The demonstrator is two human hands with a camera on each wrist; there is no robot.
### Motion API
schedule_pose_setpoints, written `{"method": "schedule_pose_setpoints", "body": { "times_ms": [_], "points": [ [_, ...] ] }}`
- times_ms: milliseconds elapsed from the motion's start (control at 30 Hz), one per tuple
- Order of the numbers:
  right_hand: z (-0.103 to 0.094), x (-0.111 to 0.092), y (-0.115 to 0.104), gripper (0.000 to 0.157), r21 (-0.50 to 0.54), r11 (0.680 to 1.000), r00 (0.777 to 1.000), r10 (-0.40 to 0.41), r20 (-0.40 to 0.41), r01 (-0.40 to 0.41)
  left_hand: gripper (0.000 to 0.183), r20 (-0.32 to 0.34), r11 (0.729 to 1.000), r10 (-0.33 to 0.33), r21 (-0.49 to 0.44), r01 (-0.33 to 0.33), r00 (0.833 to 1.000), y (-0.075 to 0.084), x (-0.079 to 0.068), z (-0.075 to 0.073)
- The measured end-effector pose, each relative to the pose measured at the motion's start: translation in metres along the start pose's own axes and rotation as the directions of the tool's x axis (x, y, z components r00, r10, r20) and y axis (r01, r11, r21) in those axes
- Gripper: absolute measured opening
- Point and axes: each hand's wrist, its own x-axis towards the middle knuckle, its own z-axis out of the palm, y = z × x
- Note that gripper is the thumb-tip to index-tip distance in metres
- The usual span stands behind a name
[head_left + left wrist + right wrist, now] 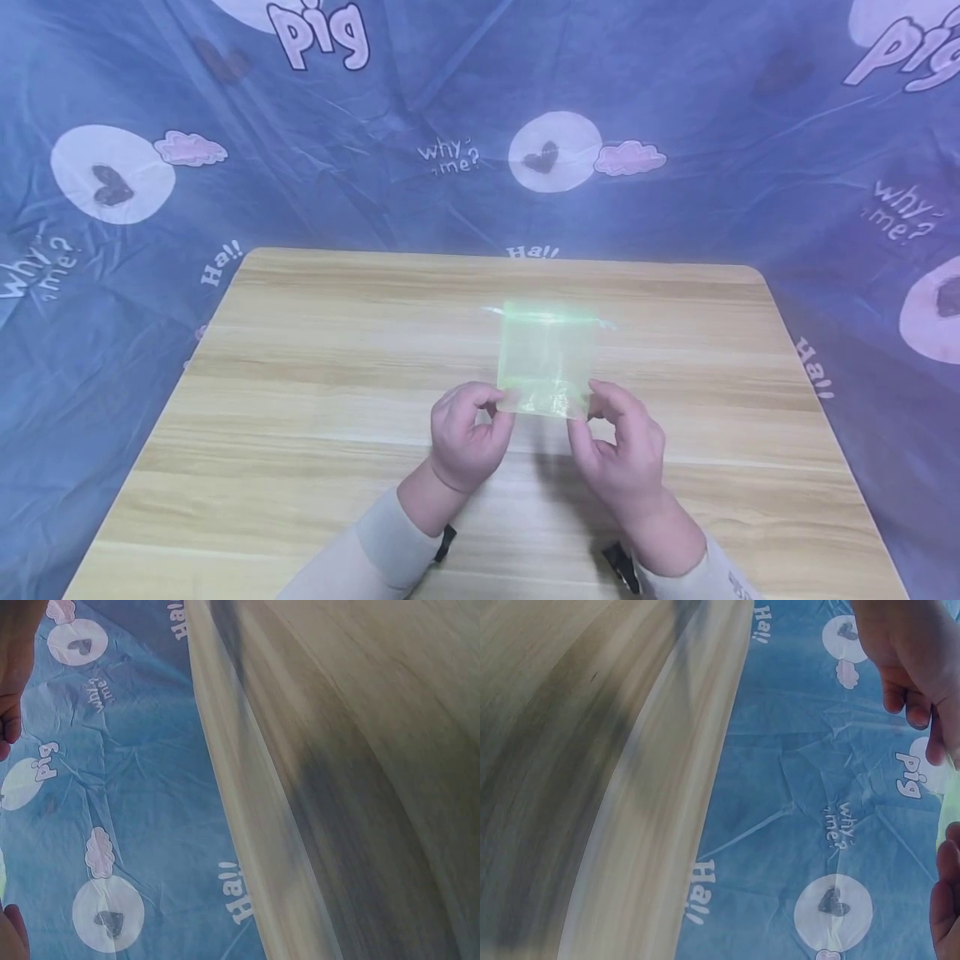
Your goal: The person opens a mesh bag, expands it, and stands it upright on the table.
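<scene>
A sheer pale-green drawstring pouch (547,358) is held up over the table, flat and see-through, its drawstring edge away from the person. Thin white cord ends stick out at both sides of that edge. My left hand (471,433) pinches the pouch's near left corner between thumb and forefinger. At the near right corner, my right hand (622,446) pinches it the same way. Only a green sliver of the pouch (950,802) shows at the edge of the right wrist view, between the two hands.
The wood-grain table (300,433) spreads under both hands, with their shadows on it. Behind and beside it hangs a blue printed cloth (360,167) with creases. Dark straps (621,567) show at the cuffs of the light sleeves (382,542).
</scene>
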Motion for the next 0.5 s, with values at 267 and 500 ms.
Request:
{"method": "schedule_pose_setpoints", "body": {
  "times_ms": [267,500],
  "points": [
    [0.007,0.002,-0.002,0.033,-0.012,0.997,0.994,-0.074,-0.082,0.074,0.013,0.009,0.999,-0.046,0.024,0.046,0.999,0.006,-0.001,-0.001],
    [0.011,0.005,-0.003,0.030,-0.126,0.983,0.976,-0.150,-0.156,0.130,0.014,0.018,0.999,-0.045,0.020,0.045,0.999,0.006,-0.002,-0.003]
  ]
}}
